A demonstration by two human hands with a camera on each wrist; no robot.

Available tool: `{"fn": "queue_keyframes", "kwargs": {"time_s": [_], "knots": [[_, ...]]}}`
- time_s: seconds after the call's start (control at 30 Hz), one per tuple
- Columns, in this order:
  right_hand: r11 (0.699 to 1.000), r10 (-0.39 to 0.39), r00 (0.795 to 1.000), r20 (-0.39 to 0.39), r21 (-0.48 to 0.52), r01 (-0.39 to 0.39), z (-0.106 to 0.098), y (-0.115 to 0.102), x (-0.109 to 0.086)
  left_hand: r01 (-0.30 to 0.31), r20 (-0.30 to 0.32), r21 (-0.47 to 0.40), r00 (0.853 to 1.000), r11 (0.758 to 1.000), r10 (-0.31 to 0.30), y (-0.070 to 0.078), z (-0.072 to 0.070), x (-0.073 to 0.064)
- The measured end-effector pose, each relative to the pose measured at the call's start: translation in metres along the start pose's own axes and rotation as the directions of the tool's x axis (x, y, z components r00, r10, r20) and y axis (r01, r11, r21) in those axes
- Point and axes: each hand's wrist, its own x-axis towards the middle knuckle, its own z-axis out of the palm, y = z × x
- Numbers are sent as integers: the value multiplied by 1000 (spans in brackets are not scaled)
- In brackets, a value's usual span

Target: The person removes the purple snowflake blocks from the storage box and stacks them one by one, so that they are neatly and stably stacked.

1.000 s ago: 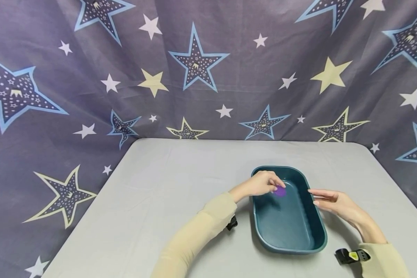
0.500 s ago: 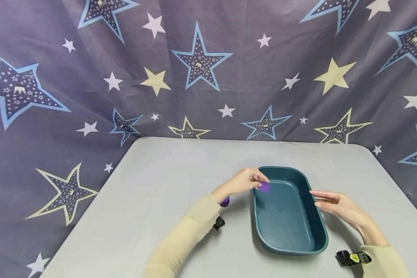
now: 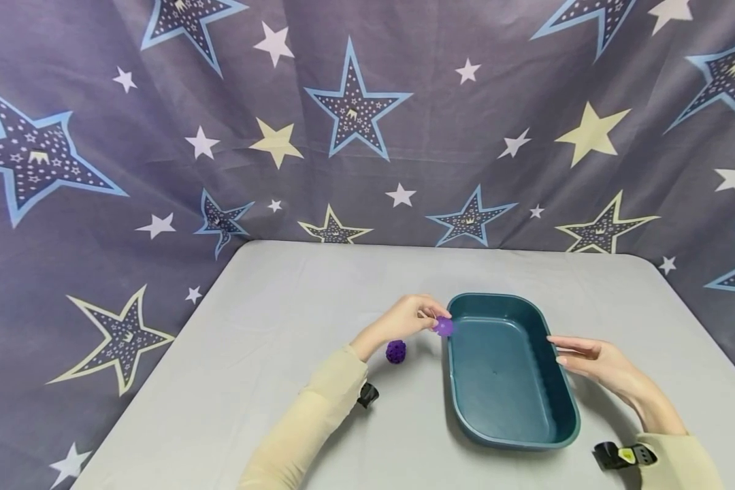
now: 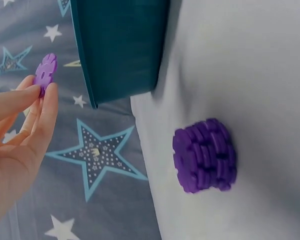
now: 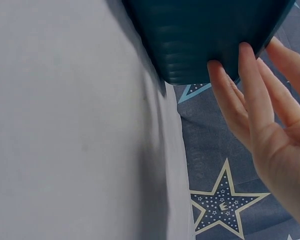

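My left hand (image 3: 404,317) pinches a thin purple notched plastic disc (image 4: 46,72) between thumb and fingers, just at the left rim of a dark teal bin (image 3: 503,398). On the table, left of the bin and below that hand, stands a short stack of matching purple discs (image 4: 205,156). My right hand (image 3: 606,364) touches the bin's right side with nearly straight fingers; in the right wrist view its fingertips (image 5: 217,70) lie against the outer wall. No discs show inside the bin.
A pale grey cloth covers the table (image 3: 294,327). Behind and beside it hangs a dark star-patterned curtain (image 3: 416,122). Black wrist cameras sit below each forearm, such as the right one (image 3: 621,454).
My left hand has moved left with the disc, from above the bin's inside to its left rim. The disc stack has come into sight. My right hand stays at the bin.
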Motion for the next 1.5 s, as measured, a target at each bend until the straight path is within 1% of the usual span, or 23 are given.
{"fn": "queue_keyframes", "kwargs": {"time_s": [0.23, 0.4, 0.53, 0.67, 0.87, 1.0, 1.13, 1.23, 1.27, 1.3, 1.5], "knots": [[1000, 5, 1000, -8, -9, -6, 0, 1, 0, 12, -6, 12, 1000, 1000, -12, -6, -6, -9], [1000, 11, 1000, -4, -8, -11, -1, 2, 1, 27, -3, -8, 1000, 1000, -27, -11, -10, -15], [1000, 11, 1000, 0, -6, -11, -1, 2, 1, 43, 11, -25, 999, 999, -43, -15, -14, -19], [1000, 20, 1000, -6, -14, -20, -2, 2, 0, 63, 23, -18, 998, 998, -62, -20, -18, -24], [999, 31, 999, -10, -20, -31, -1, 2, 0, 58, 48, 14, 997, 998, -58, -30, -22, -29], [999, 33, 999, -8, -10, -33, -1, 2, 1, 85, 58, 20, 995, 996, -86, -35, -24, -33], [1000, 28, 1000, -2, -3, -28, -1, 2, 1, 125, 60, 8, 990, 992, -125, -40, -26, -37], [1000, 17, 1000, -2, -3, -17, -1, 1, 0, 150, 63, -18, 987, 989, -148, -43, -26, -39], [1000, 15, 1000, -5, -8, -15, -1, 1, 0, 152, 63, -17, 987, 988, -151, -44, -26, -39], [1000, 13, 1000, -7, -10, -13, -1, 1, 0, 151, 62, -16, 987, 988, -150, -40, -27, -41], [1000, 21, 1000, -8, -19, -21, -1, 1, 0, 154, 56, 21, 986, 988, -155, -41, -27, -45]]}}
